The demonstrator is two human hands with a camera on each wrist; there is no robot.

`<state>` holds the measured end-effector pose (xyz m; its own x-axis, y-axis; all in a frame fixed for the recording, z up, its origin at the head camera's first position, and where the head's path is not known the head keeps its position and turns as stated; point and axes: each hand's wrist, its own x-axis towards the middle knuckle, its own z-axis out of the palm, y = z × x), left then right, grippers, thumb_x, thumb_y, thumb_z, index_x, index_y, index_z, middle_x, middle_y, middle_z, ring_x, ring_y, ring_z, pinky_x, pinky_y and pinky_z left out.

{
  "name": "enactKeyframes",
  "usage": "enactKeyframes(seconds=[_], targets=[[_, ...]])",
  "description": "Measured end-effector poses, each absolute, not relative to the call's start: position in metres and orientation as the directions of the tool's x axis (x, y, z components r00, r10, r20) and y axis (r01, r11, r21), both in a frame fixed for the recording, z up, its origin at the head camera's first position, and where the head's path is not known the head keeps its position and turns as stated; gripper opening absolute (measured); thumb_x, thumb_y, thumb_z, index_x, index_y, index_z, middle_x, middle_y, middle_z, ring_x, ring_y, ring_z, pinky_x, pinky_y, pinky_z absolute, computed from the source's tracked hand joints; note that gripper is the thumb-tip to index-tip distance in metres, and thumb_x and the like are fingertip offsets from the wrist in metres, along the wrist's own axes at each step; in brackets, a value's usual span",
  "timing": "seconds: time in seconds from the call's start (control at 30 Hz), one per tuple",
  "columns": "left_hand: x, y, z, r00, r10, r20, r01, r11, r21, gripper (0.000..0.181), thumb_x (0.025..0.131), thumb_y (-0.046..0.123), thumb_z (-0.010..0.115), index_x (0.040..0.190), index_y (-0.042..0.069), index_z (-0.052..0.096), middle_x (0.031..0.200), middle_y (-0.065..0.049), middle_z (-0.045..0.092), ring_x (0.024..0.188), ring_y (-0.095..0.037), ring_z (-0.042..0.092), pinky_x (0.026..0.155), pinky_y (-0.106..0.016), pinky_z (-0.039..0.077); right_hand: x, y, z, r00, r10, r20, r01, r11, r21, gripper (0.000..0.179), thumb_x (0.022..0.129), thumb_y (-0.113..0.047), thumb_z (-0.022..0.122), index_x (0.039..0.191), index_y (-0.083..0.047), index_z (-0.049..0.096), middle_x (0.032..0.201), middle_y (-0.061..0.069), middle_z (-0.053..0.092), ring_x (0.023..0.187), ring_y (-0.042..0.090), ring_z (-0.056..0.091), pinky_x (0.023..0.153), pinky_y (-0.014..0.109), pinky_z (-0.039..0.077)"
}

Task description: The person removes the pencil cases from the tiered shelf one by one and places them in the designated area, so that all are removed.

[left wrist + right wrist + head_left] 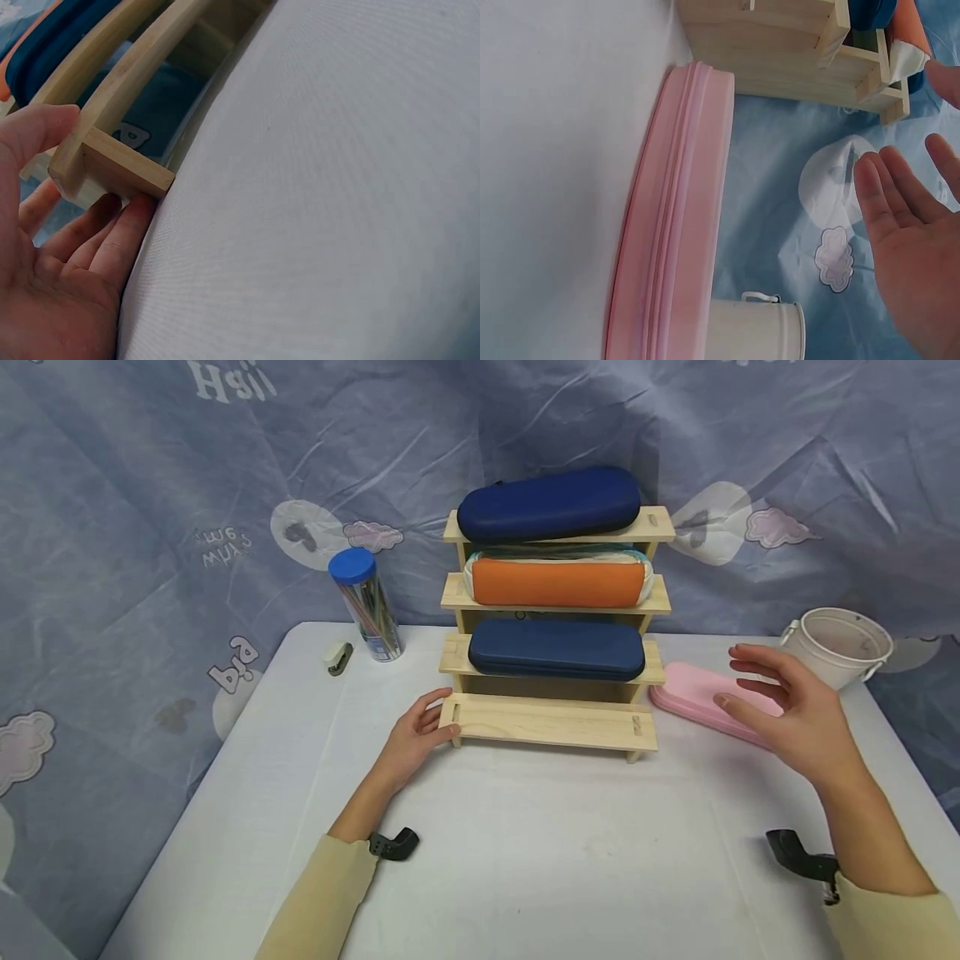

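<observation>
A tiered wooden rack (555, 720) stands at the table's back. My left hand (415, 735) grips the left end of its lowest step, the thumb on top and the other fingers against the side, as the left wrist view shows. On the upper steps lie a dark blue pencil case (555, 647), an orange and white pencil case (558, 583) and, at the top, another navy pencil case (551, 503). Over the pink pencil case (693, 689) on the table hovers my right hand (806, 718), fingers loosely bent and holding nothing. The right wrist view shows the pink case (712, 187) apart from that hand.
At the back right stands a white bucket (843, 639), behind the pink case. Left of the rack are a clear jar with a blue lid (367, 606) holding thin sticks, and a small stapler-like object (339, 658). A printed blue-grey cloth (420, 452) hangs behind the white table (540, 843).
</observation>
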<state>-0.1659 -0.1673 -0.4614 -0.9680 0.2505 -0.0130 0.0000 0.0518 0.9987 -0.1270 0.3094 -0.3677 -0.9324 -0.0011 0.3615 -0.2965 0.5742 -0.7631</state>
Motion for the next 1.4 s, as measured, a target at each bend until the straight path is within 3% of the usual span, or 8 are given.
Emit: enactKeyframes(seconds=[0.33, 0.57, 0.87, 1.1, 1.4], targets=[[-0.168, -0.169, -0.461, -0.961, 0.274, -0.042, -0.027, 0.059, 0.998, 0.063, 0.089, 0.013, 0.071, 0.144, 0.020, 0.042, 0.139, -0.012, 0.049, 0.122, -0.022, 0.053, 0.093, -0.033, 0.047, -0.133, 0.293, -0.365, -0.930, -0.019, 0.367, -0.311, 0.573, -0.758, 0.070, 0.081, -0.005, 0.077, 0.142, -0.020, 0.048, 0.136, 0.006, 0.050, 0.117, 0.008, 0.050, 0.089, 0.006, 0.038], [-0.159, -0.166, -0.437, -0.960, 0.276, -0.041, -0.019, 0.080, 0.997, 0.064, 0.090, 0.009, 0.069, 0.146, 0.013, 0.039, 0.139, -0.015, 0.049, 0.123, -0.024, 0.052, 0.094, -0.032, 0.047, -0.141, 0.283, -0.362, -0.933, -0.069, 0.352, -0.329, 0.560, -0.761, 0.073, 0.080, -0.005, 0.077, 0.144, -0.019, 0.044, 0.138, 0.009, 0.048, 0.118, 0.013, 0.050, 0.088, 0.008, 0.040], [-0.157, -0.166, -0.433, -0.959, 0.281, -0.039, -0.018, 0.078, 0.997, 0.064, 0.090, 0.010, 0.069, 0.146, 0.012, 0.039, 0.140, -0.016, 0.048, 0.123, -0.025, 0.051, 0.094, -0.033, 0.047, -0.149, 0.271, -0.359, -0.926, -0.155, 0.343, -0.373, 0.501, -0.781, 0.077, 0.079, -0.003, 0.078, 0.145, -0.019, 0.042, 0.139, 0.006, 0.047, 0.120, 0.018, 0.049, 0.088, 0.010, 0.042], [-0.158, -0.166, -0.435, -0.959, 0.279, -0.049, -0.029, 0.078, 0.997, 0.063, 0.090, 0.011, 0.070, 0.145, 0.014, 0.040, 0.140, -0.014, 0.048, 0.123, -0.023, 0.051, 0.095, -0.033, 0.046, -0.153, 0.262, -0.361, -0.941, -0.186, 0.282, -0.337, 0.476, -0.812, 0.079, 0.079, -0.009, 0.080, 0.146, -0.022, 0.039, 0.141, 0.005, 0.044, 0.120, 0.025, 0.049, 0.087, 0.011, 0.044], [-0.157, -0.166, -0.438, -0.958, 0.284, -0.036, -0.015, 0.078, 0.997, 0.063, 0.090, 0.011, 0.070, 0.145, 0.013, 0.040, 0.139, -0.015, 0.048, 0.123, -0.024, 0.052, 0.094, -0.033, 0.047, -0.156, 0.249, -0.360, -0.921, -0.208, 0.328, -0.388, 0.463, -0.797, 0.078, 0.078, -0.007, 0.081, 0.144, -0.022, 0.043, 0.139, 0.006, 0.047, 0.120, 0.024, 0.049, 0.090, 0.013, 0.042]])
